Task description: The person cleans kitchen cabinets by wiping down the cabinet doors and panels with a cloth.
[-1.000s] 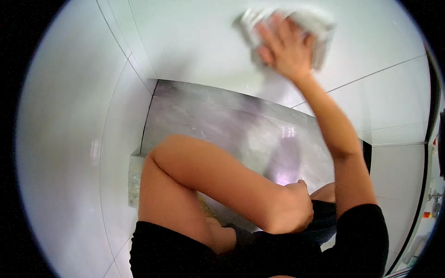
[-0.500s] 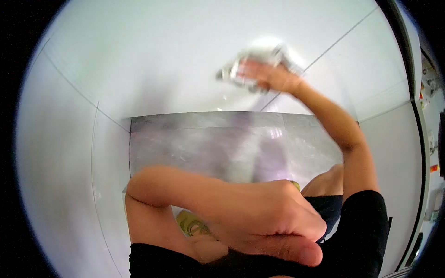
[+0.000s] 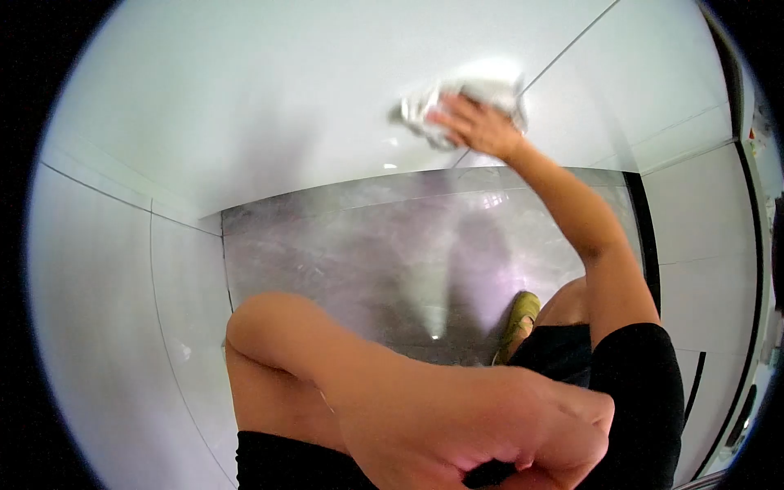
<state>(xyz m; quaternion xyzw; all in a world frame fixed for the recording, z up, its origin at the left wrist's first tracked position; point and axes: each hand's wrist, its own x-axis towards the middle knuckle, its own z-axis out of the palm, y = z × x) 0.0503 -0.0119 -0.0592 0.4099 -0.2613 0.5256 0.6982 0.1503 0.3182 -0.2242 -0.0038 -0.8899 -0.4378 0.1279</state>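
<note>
Cloth (image 3: 420,106), white & crumpled, is up against the white wall (image 3: 327,82) in front of you, upper mid of view, lying across the thin dark seam (image 3: 572,41). Your R hand (image 3: 482,126) is on top of it, palm side to the cloth; R fingers (image 3: 457,110) are stretched out over it & point left, not wrapped around it. Cloth's edges show past your hand on both sides; its L end is blurry. R forearm (image 3: 572,212) reaches up to it from the black sleeve (image 3: 641,384) at lower right.

Your L hand (image 3: 523,416) is well apart from the cloth, low in view & close to the cam, in front of your body. L fingers are curled w/ a small dark gap inside; can't tell if they hold anything. L arm is bent sharply, elbow (image 3: 265,322) out to the left.

Below the wall: grey marbled floor (image 3: 351,269) w/ pale reflections. Yellow-green shoe (image 3: 518,318) is on it, next to your bare knee (image 3: 567,302) & dark shorts (image 3: 555,355). 2nd white wall (image 3: 98,286) runs down your L side; black edging (image 3: 641,229) borders the floor's R end. Stuff at the far R edge is too small/blurry to ID.
</note>
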